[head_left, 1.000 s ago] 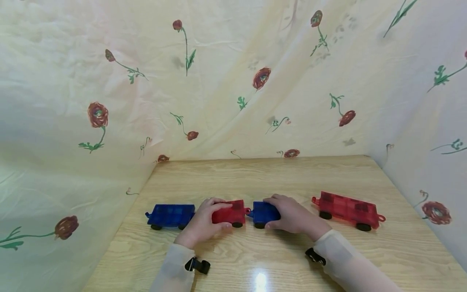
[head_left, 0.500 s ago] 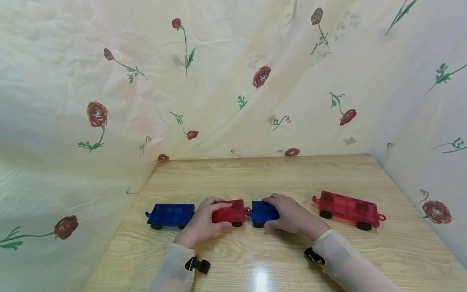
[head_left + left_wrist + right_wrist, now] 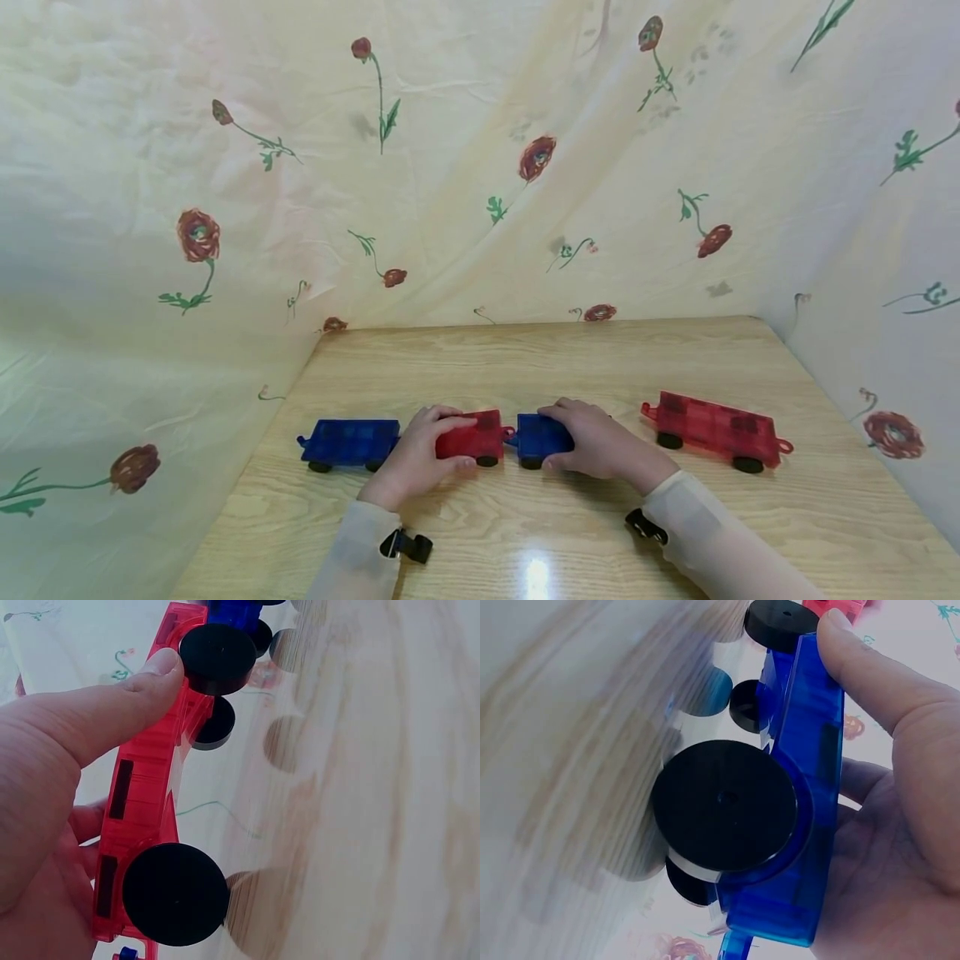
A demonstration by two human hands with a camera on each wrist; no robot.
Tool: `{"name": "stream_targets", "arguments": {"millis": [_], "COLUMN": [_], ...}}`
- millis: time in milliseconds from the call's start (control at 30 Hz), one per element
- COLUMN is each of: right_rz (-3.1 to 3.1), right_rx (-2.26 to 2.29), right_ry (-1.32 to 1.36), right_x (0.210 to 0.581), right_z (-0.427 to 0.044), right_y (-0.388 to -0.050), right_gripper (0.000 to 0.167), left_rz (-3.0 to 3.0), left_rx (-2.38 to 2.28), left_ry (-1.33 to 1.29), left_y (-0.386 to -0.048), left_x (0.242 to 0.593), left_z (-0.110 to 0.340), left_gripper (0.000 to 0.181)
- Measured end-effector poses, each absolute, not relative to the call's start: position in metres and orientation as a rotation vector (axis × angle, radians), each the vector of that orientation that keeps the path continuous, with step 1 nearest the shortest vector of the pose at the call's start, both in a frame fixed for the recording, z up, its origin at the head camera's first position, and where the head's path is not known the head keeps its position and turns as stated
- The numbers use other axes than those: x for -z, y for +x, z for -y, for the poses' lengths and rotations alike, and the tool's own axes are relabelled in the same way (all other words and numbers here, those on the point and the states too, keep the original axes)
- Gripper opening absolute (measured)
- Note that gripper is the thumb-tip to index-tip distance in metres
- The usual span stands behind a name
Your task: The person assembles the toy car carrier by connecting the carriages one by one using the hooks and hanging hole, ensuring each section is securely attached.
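Head view: left hand (image 3: 422,457) grips a red toy wagon (image 3: 480,435), right hand (image 3: 596,437) a blue toy wagon (image 3: 538,435), end to end on the wood-grain tabletop (image 3: 495,367); left wrist: left thumb (image 3: 124,705) beside a black wheel (image 3: 219,660); right wrist: right thumb (image 3: 877,679) likewise.

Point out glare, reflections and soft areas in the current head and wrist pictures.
Head view: a bright glare spot sits low in the frame on the tabletop; left wrist view: round reflections show in the tabletop beside the black wheels of the red car; right wrist view: the tabletop's grain looks soft and streaky, while the blue car's nearest wheel looks sharper.
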State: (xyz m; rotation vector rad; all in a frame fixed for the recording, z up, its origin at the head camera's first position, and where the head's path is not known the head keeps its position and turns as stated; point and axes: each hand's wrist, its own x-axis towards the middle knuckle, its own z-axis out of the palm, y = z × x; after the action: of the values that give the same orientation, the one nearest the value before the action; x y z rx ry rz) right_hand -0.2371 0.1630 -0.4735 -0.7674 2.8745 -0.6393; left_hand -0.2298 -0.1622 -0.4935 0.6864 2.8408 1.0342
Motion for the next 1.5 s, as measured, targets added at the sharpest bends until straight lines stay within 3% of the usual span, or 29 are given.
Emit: {"name": "stream_targets", "arguments": {"millis": [1500], "right_rz": [-2.826], "right_rx": [0.704], "right_ry": [-0.754], "right_x": [0.4754], "right_z": [-0.168], "right_y": [-0.2401], "right_gripper": [0.083], "left_rz": [-2.836], "left_rx": [-1.047], "left_ry": [0.653], "left_y": [-0.2268], "left_x": [0.4923], "left_z": [0.1645], "left_gripper": [0.063]}}
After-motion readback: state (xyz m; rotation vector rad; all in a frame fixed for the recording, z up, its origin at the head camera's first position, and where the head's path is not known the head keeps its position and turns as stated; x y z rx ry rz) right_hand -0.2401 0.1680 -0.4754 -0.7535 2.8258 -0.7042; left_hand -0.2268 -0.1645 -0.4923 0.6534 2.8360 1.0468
